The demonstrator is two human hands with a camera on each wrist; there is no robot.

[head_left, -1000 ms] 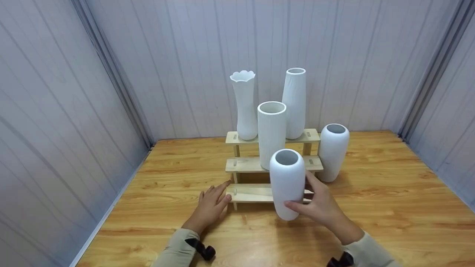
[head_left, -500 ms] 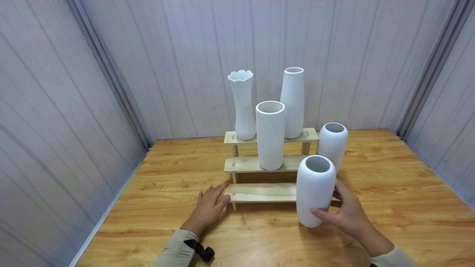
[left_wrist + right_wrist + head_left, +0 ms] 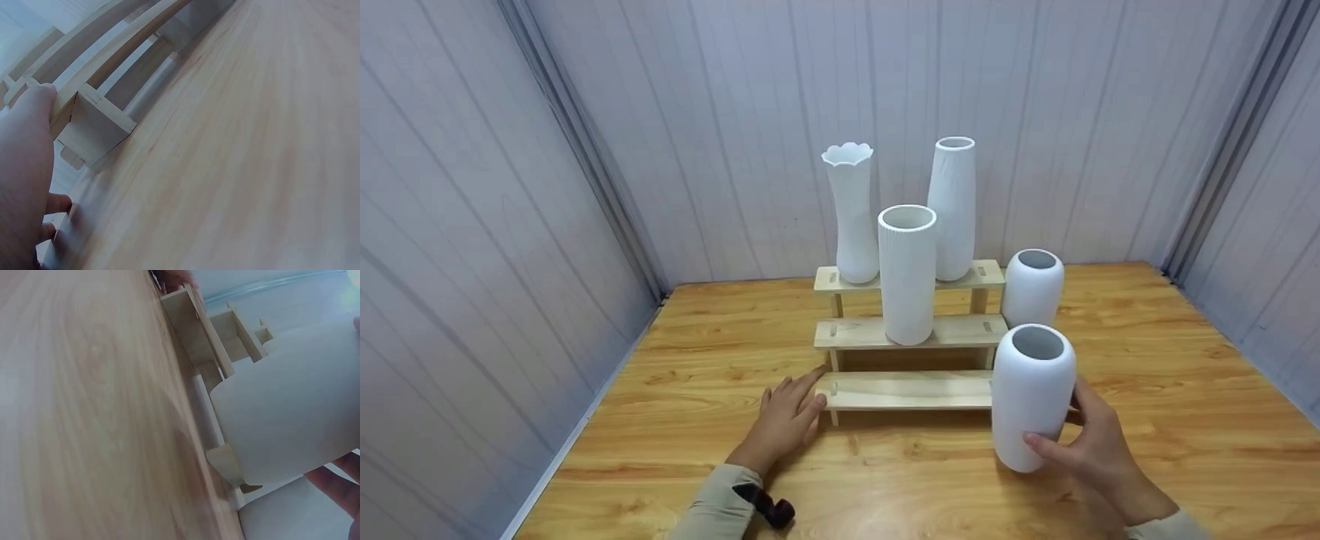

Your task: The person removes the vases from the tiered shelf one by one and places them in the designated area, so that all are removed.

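My right hand [image 3: 1099, 457] grips a smooth white vase [image 3: 1031, 401] with a rounded shoulder, upright, its thumb on the near side. In the right wrist view a gap shows between the vase's base [image 3: 225, 427] and the tabletop. The vase hides the right end of the lowest step of a three-step wooden stand [image 3: 911, 390]. At the stand's left end my left hand [image 3: 781, 420] rests, its thumb [image 3: 39, 98] touching the lowest step and other fingers low by the table. A ribbed cylindrical vase [image 3: 907, 285] stands on the middle step.
On the top step stand a scalloped-rim vase [image 3: 853, 217] and a tall tapered vase [image 3: 954, 217]. Another rounded white vase [image 3: 1033, 292] stands on the wooden table [image 3: 697, 360], right of the stand, partly hidden by the held one. Panelled walls [image 3: 735, 135] enclose the back and sides.
My right hand has carried the rounded vase rightward and toward me, from before the lowest step to its right end. The left hand has stayed at the stand's left end.
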